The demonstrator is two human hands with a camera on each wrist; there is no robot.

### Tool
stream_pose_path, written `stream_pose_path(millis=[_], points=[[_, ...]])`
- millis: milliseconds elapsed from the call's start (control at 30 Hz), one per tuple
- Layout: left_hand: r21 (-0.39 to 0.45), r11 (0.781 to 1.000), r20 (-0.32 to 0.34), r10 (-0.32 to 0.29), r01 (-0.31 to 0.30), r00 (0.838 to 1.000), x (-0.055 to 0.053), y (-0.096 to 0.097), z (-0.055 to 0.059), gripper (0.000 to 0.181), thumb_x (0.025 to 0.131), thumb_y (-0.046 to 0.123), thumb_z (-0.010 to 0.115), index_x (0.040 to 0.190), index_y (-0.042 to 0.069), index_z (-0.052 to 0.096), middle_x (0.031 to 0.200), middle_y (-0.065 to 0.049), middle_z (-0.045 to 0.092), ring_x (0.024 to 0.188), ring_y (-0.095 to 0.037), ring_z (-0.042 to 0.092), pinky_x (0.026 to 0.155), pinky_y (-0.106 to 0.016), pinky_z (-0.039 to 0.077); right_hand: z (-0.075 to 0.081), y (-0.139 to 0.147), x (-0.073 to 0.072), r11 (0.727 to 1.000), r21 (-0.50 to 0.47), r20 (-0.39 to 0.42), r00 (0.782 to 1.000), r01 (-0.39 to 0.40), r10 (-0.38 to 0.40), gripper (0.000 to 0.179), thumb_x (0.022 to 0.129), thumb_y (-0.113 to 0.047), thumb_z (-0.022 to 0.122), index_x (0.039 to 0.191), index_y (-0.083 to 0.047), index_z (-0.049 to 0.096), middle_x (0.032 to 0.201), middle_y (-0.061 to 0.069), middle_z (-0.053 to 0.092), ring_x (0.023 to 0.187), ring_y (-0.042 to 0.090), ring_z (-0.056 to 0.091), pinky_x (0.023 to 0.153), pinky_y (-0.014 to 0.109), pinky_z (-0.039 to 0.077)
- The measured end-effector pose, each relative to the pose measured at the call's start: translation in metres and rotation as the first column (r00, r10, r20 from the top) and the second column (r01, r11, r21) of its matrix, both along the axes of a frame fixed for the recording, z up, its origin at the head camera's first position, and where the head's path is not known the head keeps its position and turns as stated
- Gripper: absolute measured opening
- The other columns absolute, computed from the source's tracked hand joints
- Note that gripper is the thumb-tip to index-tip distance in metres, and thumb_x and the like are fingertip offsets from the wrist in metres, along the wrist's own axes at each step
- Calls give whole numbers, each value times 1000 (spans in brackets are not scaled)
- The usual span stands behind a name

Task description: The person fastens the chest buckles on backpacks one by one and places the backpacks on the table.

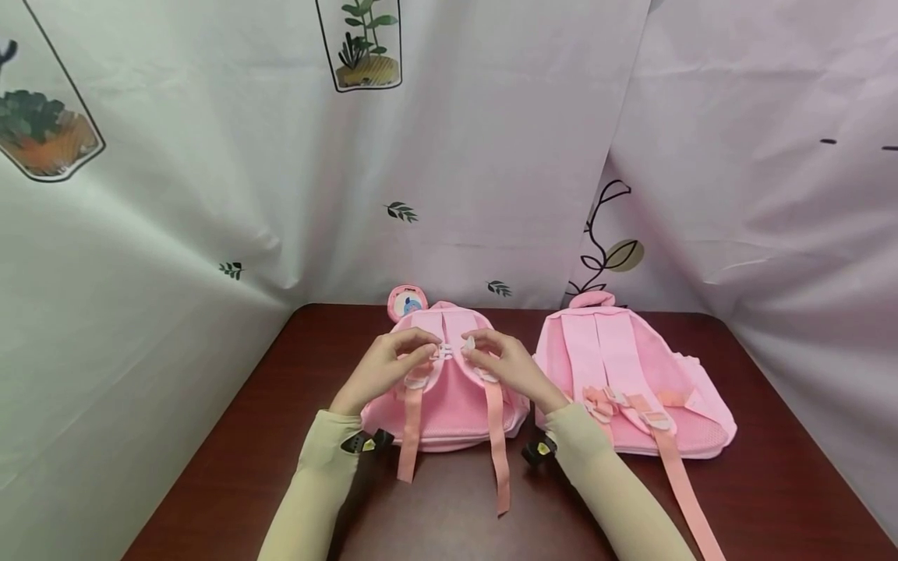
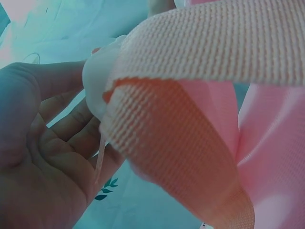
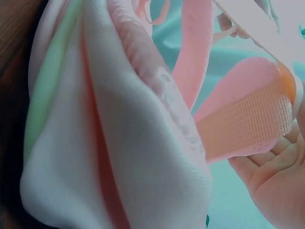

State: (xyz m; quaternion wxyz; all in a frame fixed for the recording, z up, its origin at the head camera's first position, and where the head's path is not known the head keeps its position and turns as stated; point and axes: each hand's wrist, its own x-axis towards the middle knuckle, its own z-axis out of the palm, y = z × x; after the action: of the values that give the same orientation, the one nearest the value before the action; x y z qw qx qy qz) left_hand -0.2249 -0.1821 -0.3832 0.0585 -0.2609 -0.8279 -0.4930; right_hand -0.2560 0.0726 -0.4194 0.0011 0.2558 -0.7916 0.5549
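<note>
A small pink backpack (image 1: 456,417) lies on the table with its shoulder straps facing up. Over the straps, my left hand (image 1: 386,362) pinches a white buckle half with prongs (image 1: 444,352). My right hand (image 1: 512,366) pinches the other white buckle half (image 1: 469,344); a short gap separates the two pieces. Coral webbing (image 2: 162,138) and a white strap adjuster (image 2: 97,76) sit close to my left palm in the left wrist view. In the right wrist view, my right fingers lie behind a padded strap (image 3: 248,119), with the backpack's side (image 3: 138,143) close by.
On the right lies a second pink backpack (image 1: 691,389), its long coral strap (image 1: 684,491) running over the dark red table (image 1: 238,467) toward the front edge. A round pink ornament (image 1: 408,303) stands behind the first backpack. White printed cloth (image 1: 491,156) hangs around the table.
</note>
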Motion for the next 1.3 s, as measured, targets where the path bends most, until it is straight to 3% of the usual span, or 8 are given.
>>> stream_pose_path(millis=[233,533,667,867,1133,1300], points=[[-9,1000,8,2,-2,1000,1,1,1,21,95,32,72,112,19,75,104,6,72,98,-16,65,88,-36,55,-1,0,-2,999,-40,32,999,-28,29,41,97,-27,70,133,-8,64,116,11,71,98,19,70,84,27,54],[-16,1000,115,-7,9,993,4,1,-1,33,87,34,81,115,18,74,107,3,72,104,-19,67,87,-35,57,-4,2,-2,994,-99,82,996,-36,44,43,98,-22,69,136,-3,61,116,12,69,97,19,69,83,25,55],[-37,999,83,22,-19,996,3,0,0,33,88,31,80,117,15,74,109,3,73,105,-19,67,90,-37,56,-4,2,-2,997,-73,60,998,-30,34,42,96,-26,71,132,-6,65,113,8,72,94,17,70,80,25,55],[-8,998,63,67,-67,996,1,-1,0,40,87,31,81,120,9,72,110,0,73,100,-20,69,86,-36,57,-6,1,-3,1000,-9,4,1000,-9,9,39,94,-30,74,127,-10,69,110,3,73,93,14,68,81,27,54],[2,994,12,108,-108,994,-1,3,-2,32,86,34,82,110,15,75,101,5,74,91,-17,68,79,-37,58,-6,0,-2,999,41,-47,999,5,-3,36,92,-29,76,126,-18,72,107,-3,71,99,17,61,91,37,49],[-28,993,-9,118,-118,993,-4,6,-6,28,87,31,81,109,15,75,99,5,73,89,-16,68,77,-35,58,-6,-2,-1,999,34,-43,999,-1,3,37,89,-26,79,124,-17,73,102,-3,69,98,16,61,91,36,48]])
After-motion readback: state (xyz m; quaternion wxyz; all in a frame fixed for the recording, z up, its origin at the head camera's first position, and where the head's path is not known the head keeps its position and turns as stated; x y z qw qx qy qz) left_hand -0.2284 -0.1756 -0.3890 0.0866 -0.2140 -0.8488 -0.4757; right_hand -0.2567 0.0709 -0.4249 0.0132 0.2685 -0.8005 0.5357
